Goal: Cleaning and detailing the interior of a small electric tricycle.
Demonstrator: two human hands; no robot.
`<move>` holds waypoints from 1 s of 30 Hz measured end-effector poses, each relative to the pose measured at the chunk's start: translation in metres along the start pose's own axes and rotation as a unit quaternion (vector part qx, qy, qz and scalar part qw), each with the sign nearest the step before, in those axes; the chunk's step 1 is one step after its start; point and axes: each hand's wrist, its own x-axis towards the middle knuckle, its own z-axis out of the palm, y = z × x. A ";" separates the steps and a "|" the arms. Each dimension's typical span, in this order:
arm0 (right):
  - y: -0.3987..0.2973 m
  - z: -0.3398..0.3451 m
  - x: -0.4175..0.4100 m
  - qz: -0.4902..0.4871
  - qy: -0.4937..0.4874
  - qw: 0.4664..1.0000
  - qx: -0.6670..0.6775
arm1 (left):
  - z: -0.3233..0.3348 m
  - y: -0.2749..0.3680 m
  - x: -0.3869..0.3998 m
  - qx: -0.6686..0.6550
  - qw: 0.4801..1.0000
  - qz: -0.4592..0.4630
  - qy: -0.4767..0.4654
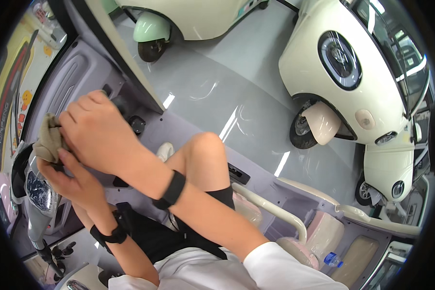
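A crumpled grey-brown cloth [49, 141] is bunched between both hands in front of the windshield. My right hand [94, 127] comes in from the upper side with its fingers curled against the cloth's right edge. My left hand [74, 181] is lower, its thumb and fingers closed on the cloth's lower part. Just below the cloth is a plastic-covered instrument display [41, 190] on the grey handlebar [36, 224]. The fingertips of my right hand are partly hidden.
I sit inside a small vehicle with a lilac interior panel [72, 83]. A cream rail [275, 210], plastic-wrapped seat cushions [324, 232] and a water bottle [333, 260] are at the right. Cream vehicles [311, 65] stand outside on the glossy grey floor [210, 90].
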 end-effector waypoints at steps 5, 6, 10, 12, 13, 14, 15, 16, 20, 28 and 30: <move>-0.003 -0.012 -0.013 0.026 0.039 0.999 0.005 | -0.008 0.016 -0.002 -0.030 0.999 -0.012 -0.034; -0.001 -0.019 -0.016 0.018 0.064 0.998 -0.001 | -0.008 0.022 -0.004 -0.034 0.998 -0.017 -0.043; 0.007 -0.070 -0.044 0.050 0.103 0.993 0.022 | 0.005 0.064 -0.035 -0.144 0.985 -0.064 -0.069; 0.015 -0.118 -0.070 0.097 0.099 0.990 -0.012 | 0.013 0.098 -0.056 -0.210 0.971 -0.071 -0.089; 0.017 -0.134 -0.084 0.131 0.129 0.983 -0.010 | 0.016 0.111 -0.070 -0.240 0.963 -0.079 -0.092; 0.018 -0.156 -0.100 0.162 0.150 0.975 -0.032 | 0.018 0.125 -0.084 -0.266 0.954 -0.074 -0.119; 0.016 -0.181 -0.114 0.191 0.150 0.969 -0.050 | 0.018 0.138 -0.098 -0.290 0.944 -0.068 -0.144; 0.012 -0.201 -0.127 0.220 0.150 0.962 -0.062 | 0.018 0.151 -0.108 -0.335 0.926 -0.098 -0.144; -0.006 -0.272 -0.167 0.285 0.138 0.938 -0.143 | 0.010 0.205 -0.140 -0.483 0.822 -0.221 -0.205; -0.023 -0.341 -0.139 0.317 -0.086 0.929 -0.171 | 0.003 0.202 -0.133 -0.409 0.833 -0.134 -0.347; -0.013 -0.336 -0.122 0.301 -0.167 0.925 -0.163 | 0.006 0.208 -0.126 -0.457 0.818 -0.210 -0.279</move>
